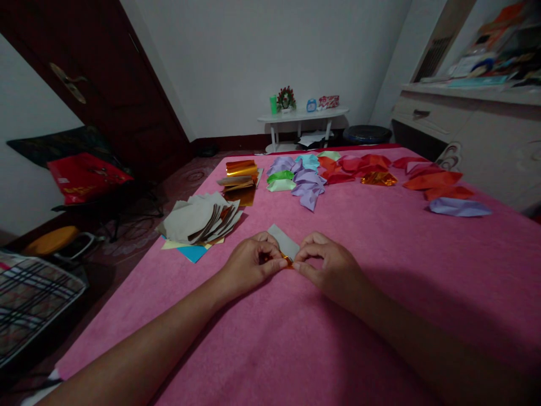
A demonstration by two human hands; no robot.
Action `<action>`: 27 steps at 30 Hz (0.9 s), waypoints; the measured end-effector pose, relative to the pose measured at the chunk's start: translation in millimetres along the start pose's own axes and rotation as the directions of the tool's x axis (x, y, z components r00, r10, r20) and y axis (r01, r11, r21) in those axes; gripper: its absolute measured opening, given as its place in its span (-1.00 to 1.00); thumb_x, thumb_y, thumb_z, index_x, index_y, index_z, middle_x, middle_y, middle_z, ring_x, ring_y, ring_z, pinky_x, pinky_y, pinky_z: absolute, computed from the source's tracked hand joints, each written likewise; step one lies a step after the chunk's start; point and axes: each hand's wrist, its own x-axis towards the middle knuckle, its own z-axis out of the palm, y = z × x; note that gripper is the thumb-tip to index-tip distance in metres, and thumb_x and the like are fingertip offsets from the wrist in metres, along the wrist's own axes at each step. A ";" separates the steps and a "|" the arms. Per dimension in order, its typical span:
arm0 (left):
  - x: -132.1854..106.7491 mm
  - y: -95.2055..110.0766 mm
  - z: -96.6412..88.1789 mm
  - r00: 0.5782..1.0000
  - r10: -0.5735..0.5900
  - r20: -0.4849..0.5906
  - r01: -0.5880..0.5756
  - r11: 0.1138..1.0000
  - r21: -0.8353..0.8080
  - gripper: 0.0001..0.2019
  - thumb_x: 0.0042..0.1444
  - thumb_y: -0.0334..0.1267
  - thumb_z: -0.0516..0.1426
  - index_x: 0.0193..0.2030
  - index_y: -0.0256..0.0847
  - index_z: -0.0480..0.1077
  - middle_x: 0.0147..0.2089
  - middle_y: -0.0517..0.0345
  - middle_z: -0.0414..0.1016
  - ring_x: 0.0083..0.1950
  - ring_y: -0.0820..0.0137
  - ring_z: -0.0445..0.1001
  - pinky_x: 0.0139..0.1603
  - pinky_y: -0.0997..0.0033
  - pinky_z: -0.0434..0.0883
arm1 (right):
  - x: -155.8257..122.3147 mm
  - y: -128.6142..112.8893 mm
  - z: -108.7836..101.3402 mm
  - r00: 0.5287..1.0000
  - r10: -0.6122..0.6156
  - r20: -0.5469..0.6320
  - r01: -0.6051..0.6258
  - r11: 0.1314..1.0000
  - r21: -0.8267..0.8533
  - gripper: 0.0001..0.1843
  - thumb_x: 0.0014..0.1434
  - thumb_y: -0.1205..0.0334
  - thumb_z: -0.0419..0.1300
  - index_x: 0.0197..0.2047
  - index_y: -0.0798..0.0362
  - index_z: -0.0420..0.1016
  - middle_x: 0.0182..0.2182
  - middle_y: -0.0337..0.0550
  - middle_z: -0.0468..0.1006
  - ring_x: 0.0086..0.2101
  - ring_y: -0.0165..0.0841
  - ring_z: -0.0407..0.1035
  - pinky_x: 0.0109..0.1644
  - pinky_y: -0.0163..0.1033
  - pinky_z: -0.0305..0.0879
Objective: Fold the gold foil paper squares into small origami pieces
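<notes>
Low over the pink cloth (262, 332), a sheet of gold foil paper (284, 241) lies between my two hands with its grey back facing up. Its near edge is folded over, so a strip of shiny gold shows there. My left hand (257, 258) pinches the folded edge from the left, thumb against the fingers. From the right, my right hand (327, 262) pinches the same edge, its thumb close to the left one. The fingertips under the paper are hidden.
Left of my hands is a stack of grey-backed sheets (198, 217) over blue and yellow paper. Behind it sits a gold foil pile (240, 180). Folded purple papers (308, 183), red ones (355, 163) and a gold one (379, 178) lie along the far side.
</notes>
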 end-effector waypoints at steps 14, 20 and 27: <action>-3.8 -1.9 4.1 0.991 0.125 -0.048 -0.121 0.989 0.087 -0.92 0.09 -0.41 0.16 -0.38 -0.24 0.48 -0.34 0.12 0.43 -0.30 0.44 0.40 -0.30 0.47 0.36 | -2.3 -6.4 5.2 0.999 -0.018 -0.046 0.010 0.987 -0.163 -0.88 -0.08 0.41 0.19 -0.57 0.03 0.43 -0.46 -0.21 0.41 -0.38 -0.37 0.31 -0.26 -0.27 0.19; -18.7 11.4 4.1 0.953 0.288 0.097 -0.297 0.808 0.509 -0.79 0.21 -0.24 0.07 -0.13 -0.24 0.48 -0.16 -0.02 0.47 -0.12 0.29 0.42 -0.09 0.29 0.39 | -2.1 -3.6 3.9 0.998 -0.059 -0.039 0.052 0.986 -0.160 -0.88 -0.08 0.42 0.17 -0.55 0.02 0.40 -0.44 -0.22 0.42 -0.36 -0.36 0.31 -0.24 -0.27 0.20; -10.9 28.5 8.3 0.967 0.176 0.185 -0.255 0.669 0.698 -0.76 0.24 -0.31 -0.03 -0.20 -0.27 0.47 -0.31 0.01 0.44 -0.26 0.29 0.42 -0.24 0.30 0.40 | -3.4 -5.6 0.3 1.000 -0.022 -0.015 0.021 0.995 -0.097 -0.87 -0.11 0.44 0.15 -0.49 0.01 0.41 -0.41 -0.22 0.43 -0.34 -0.33 0.32 -0.21 -0.23 0.23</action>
